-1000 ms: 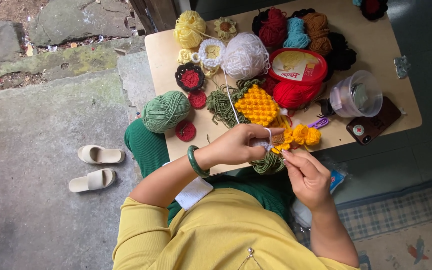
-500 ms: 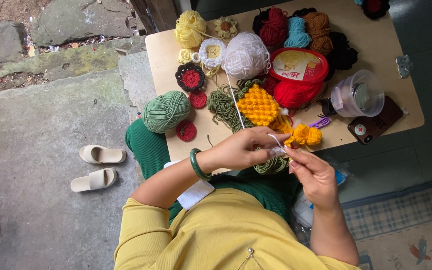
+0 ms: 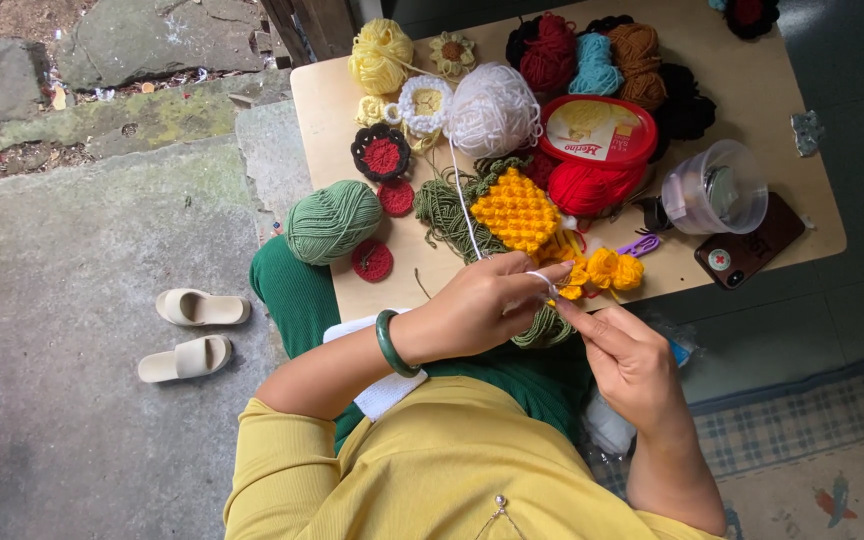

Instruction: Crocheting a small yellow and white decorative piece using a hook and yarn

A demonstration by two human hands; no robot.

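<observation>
Yellow crochet piece (image 3: 602, 272) is pinched at the worktop (image 3: 332, 100) edge by left hand (image 3: 477, 305) and right hand (image 3: 632, 355), both closed.

Left of the green yarn ball (image 3: 332, 221), a pair of cream slippers (image 3: 190, 331) lies on the concrete floor, while right of it sit a red-lidded tub (image 3: 597, 131) and a phone (image 3: 749, 243).
</observation>
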